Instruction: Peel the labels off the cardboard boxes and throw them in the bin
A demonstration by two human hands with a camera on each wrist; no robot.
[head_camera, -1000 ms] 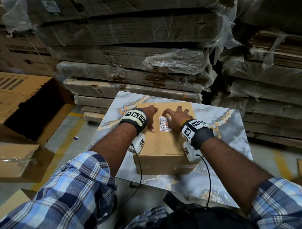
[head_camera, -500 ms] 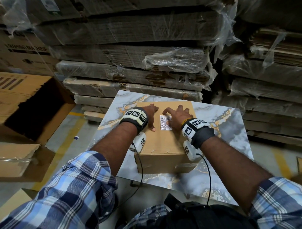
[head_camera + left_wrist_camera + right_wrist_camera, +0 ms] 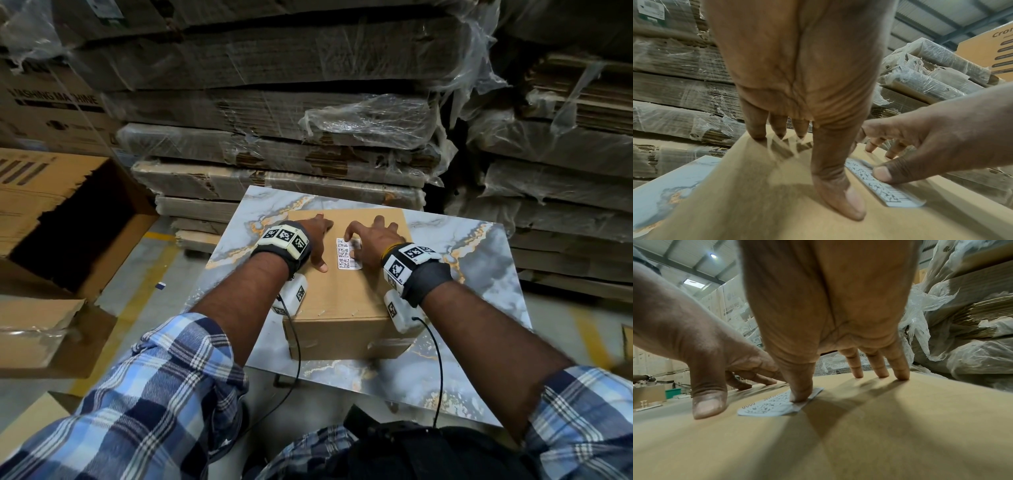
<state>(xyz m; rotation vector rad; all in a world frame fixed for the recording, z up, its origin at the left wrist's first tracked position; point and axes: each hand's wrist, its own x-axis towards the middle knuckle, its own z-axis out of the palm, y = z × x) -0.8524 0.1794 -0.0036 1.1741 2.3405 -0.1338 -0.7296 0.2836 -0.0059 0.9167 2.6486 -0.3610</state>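
A brown cardboard box [image 3: 342,294] sits on a marble-patterned tabletop [image 3: 479,274]. A white label [image 3: 346,255] printed with codes is stuck flat on the box's top. My left hand [image 3: 317,236] lies spread on the cardboard just left of the label, its thumb [image 3: 838,194] pressing the box. My right hand [image 3: 368,240] rests on the right side, fingers straight on the top. Its thumb [image 3: 799,386] presses down on the label [image 3: 772,407], which still lies flat. Seen from the left wrist, the label [image 3: 885,193] is partly under that thumb.
A large open cardboard box [image 3: 68,222] stands on the floor to the left, with a torn carton [image 3: 41,335] in front of it. Stacks of flattened cardboard wrapped in plastic film [image 3: 274,137] rise close behind the table and to the right [image 3: 565,171].
Almost nothing differs: both hands stay pressed on the box top and the right thumb stays on the label.
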